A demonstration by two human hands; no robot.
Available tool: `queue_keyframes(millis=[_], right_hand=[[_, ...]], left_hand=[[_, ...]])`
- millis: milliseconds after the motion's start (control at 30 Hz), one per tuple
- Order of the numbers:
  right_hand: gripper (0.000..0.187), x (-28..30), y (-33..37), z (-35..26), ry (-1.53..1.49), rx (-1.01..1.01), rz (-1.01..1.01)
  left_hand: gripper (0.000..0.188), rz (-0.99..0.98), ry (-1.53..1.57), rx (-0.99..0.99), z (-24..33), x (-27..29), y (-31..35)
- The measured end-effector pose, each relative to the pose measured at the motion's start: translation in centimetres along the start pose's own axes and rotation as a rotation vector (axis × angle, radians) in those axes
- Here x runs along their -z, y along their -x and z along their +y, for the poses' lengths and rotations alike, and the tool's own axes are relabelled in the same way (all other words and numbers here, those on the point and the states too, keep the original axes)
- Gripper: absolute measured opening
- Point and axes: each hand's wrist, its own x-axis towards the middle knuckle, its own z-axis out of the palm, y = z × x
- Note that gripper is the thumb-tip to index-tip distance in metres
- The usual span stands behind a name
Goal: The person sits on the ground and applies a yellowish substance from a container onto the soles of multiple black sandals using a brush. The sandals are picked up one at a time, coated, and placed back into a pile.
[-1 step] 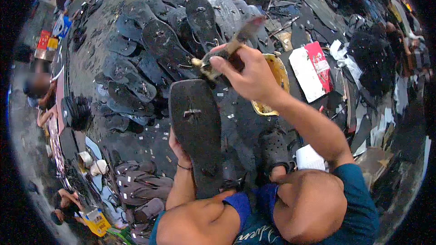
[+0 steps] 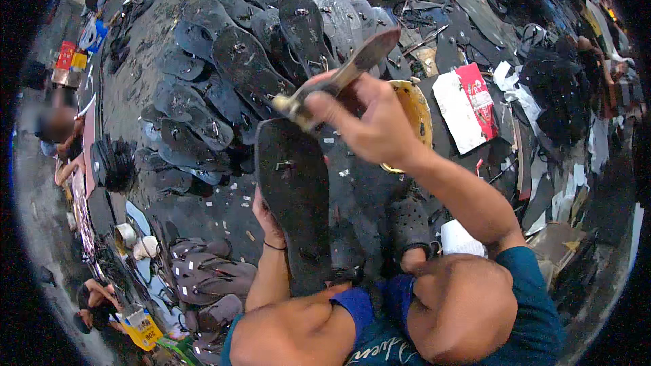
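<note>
My left hand [image 2: 268,222] grips a long dark sandal sole [image 2: 294,193] from its left side, its fingers partly hidden beneath. The sole lies lengthwise in front of my knees, with a small strap end or fitting showing on its upper part. Above the sole's far end, my right hand [image 2: 376,118] is closed around a brush [image 2: 369,53] with a flat wooden handle. The brush's bristle end points left and sits just over or at the sole's far edge; blur hides whether they touch. Behind the right hand stands a yellow-rimmed tub [image 2: 424,114], partly covered by it.
Overlapping dark soles [image 2: 247,64] fill the far middle. Finished-looking brown sandals [image 2: 210,274] lie at the near left. Right of the tub are a red and white cardboard piece [image 2: 464,108] and scattered scraps. Other people sit at the far left.
My right hand has moved the brush slightly left and nearer to me. The sole and my left hand have barely shifted.
</note>
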Motion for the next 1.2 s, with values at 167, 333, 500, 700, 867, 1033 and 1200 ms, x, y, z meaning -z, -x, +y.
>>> queue_keyframes(millis=[167,333,500,700,867,1033,1200], right_hand=[[0.024,1.7,-1.4,0.4,0.458,0.253,-0.064],[0.022,-2.2,9.0,1.3,0.295,0.155,-0.475],[0.017,3.6,7.6,1.7,0.514,0.005,-0.014],[0.021,12.5,6.4,9.1,1.091,-0.085,0.198],[0.033,12.9,9.7,-0.3,1.260,-0.332,0.027],[0.031,11.5,10.3,-4.5,0.811,-0.722,-0.378],[0.023,2.1,5.7,-5.2,0.192,-0.251,-0.163]], left_hand=[[0.066,-0.144,0.107,-0.135,0.4,3.4,0.3],[0.083,-0.046,0.127,-0.208,5.4,3.4,-2.3],[0.070,0.196,0.007,-0.141,4.4,13.1,3.9],[0.067,0.670,-0.099,0.165,-0.7,15.0,14.7],[0.064,0.679,-0.105,0.233,-1.7,15.0,16.2],[0.062,0.613,-0.056,0.145,0.1,14.3,11.3],[0.056,0.134,0.140,0.092,0.6,8.5,-0.7]])
